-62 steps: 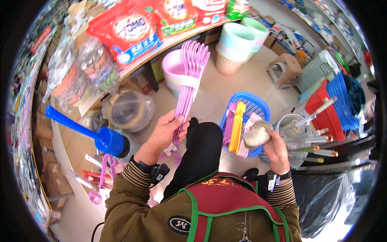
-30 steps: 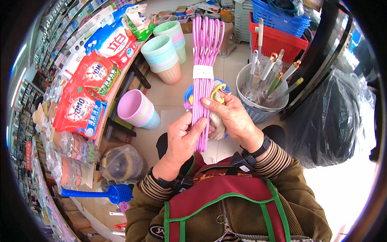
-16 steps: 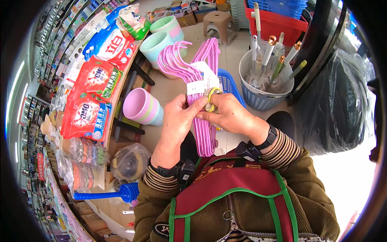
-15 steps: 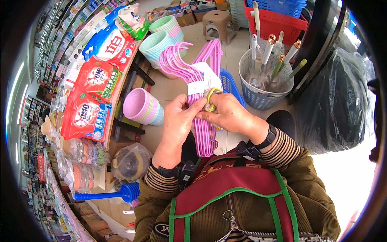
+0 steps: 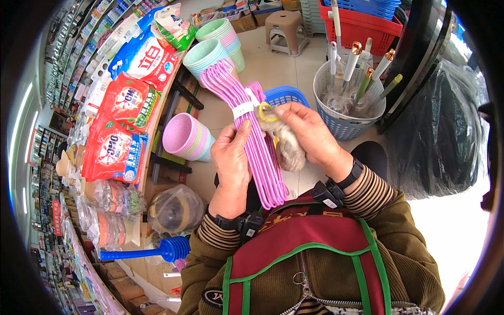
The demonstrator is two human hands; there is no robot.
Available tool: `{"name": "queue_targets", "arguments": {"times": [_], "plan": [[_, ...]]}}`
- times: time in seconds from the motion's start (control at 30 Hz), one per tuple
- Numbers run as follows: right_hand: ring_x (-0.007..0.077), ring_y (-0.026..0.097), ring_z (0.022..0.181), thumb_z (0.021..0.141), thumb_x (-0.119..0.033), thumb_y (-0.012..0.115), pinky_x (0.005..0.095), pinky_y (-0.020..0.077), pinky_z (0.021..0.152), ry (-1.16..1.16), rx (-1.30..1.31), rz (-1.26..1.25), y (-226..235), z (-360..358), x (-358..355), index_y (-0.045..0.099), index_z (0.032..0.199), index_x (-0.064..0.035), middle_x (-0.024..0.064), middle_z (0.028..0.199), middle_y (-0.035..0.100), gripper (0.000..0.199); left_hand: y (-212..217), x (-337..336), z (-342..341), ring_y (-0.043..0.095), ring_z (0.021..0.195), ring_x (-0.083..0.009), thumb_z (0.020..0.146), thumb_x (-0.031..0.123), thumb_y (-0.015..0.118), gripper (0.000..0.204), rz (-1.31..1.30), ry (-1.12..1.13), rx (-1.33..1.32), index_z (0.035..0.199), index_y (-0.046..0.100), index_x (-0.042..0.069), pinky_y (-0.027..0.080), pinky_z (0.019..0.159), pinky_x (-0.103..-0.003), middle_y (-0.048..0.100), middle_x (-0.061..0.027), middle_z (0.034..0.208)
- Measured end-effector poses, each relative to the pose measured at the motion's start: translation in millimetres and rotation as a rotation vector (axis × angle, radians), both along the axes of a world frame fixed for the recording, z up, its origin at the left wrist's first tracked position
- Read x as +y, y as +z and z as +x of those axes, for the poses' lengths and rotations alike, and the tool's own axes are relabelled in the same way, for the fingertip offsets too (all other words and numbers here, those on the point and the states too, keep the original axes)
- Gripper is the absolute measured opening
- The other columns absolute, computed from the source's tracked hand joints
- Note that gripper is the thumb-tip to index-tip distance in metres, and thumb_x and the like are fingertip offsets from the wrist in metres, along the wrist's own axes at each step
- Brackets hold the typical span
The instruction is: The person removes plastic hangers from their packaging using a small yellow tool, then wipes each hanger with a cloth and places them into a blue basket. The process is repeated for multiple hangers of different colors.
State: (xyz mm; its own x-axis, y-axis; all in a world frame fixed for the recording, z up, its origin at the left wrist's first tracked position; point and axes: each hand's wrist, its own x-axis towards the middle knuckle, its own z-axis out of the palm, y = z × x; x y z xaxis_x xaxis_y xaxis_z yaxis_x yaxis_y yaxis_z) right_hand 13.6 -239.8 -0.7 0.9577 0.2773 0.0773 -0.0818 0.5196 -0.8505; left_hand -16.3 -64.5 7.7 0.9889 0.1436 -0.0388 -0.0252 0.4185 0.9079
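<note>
A bundle of pink clothes hangers (image 5: 261, 157) hangs in front of my chest, its hooks pointing away and to the left. A white paper band (image 5: 242, 109) is wrapped around it. My left hand (image 5: 231, 156) is closed around the bundle's left side, thumb on top, just below the band. My right hand (image 5: 311, 134) pinches a soft, fuzzy grey-brown cloth (image 5: 290, 150) with a yellow looped edge. This cloth hangs beside the hangers; whether it touches them I cannot tell.
Stacked pastel buckets (image 5: 185, 137) stand on the floor at left, beside a shelf with red detergent bags (image 5: 113, 152). A blue plunger (image 5: 170, 249) lies lower left. Behind my right hand are a blue basket (image 5: 286, 94) and a grey perforated bin (image 5: 344, 118) holding long-handled brushes.
The hanger bundle has turned, its hooks swinging left and its lower end right. My right hand has moved slightly right and away from it, and the cloth now hangs down in full sight.
</note>
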Motion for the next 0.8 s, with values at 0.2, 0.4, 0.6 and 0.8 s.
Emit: {"name": "queue_targets", "arguments": {"times": [0.2,0.4,0.6,0.8], "plan": [[0.0148,0.068,0.083,0.097,-0.022,0.064,0.0299,0.0569,0.075,-0.005,0.107,0.073,3,6,-18,0.063,0.109,-0.0031,0.0058,0.095,0.069,0.022,-3,7,2,0.069,0.081,-0.0174,0.094,0.012,0.068,0.019,0.003,0.019,0.058,0.106,0.065,-0.003,0.056,0.074,-0.029,0.071,-0.0108,0.095],[0.0149,0.066,0.073,0.1,-0.025,0.06,0.0308,0.0567,0.064,0.103,0.201,-0.033,-6,4,-11,0.064,0.105,-0.0009,0.0061,0.088,0.068,0.025,-7,8,1,0.068,0.082,-0.017,0.092,0.004,0.068,0.018,-0.031,0.01,0.1,0.108,0.066,-0.004,0.054,0.076,-0.028,0.07,-0.0101,0.096],[0.0181,0.068,0.071,0.099,-0.028,0.059,0.033,0.0572,0.063,0.115,0.335,-0.034,-4,-2,2,0.064,0.106,0.0015,0.0094,0.089,0.069,0.03,-19,8,6,0.068,0.081,-0.0149,0.092,0.003,0.066,0.017,-0.068,-0.005,0.033,0.108,0.066,-0.005,0.055,0.075,-0.027,0.07,-0.0092,0.097],[0.0178,0.066,0.07,0.098,-0.027,0.06,0.0328,0.0556,0.062,0.074,0.347,-0.06,-2,-6,10,0.065,0.105,0.004,0.0105,0.089,0.069,0.032,-35,6,8,0.067,0.085,-0.0129,0.092,-0.001,0.064,0.016,0.004,0.065,-0.019,0.107,0.067,-0.006,0.053,0.079,-0.026,0.071,-0.0087,0.099]]}}
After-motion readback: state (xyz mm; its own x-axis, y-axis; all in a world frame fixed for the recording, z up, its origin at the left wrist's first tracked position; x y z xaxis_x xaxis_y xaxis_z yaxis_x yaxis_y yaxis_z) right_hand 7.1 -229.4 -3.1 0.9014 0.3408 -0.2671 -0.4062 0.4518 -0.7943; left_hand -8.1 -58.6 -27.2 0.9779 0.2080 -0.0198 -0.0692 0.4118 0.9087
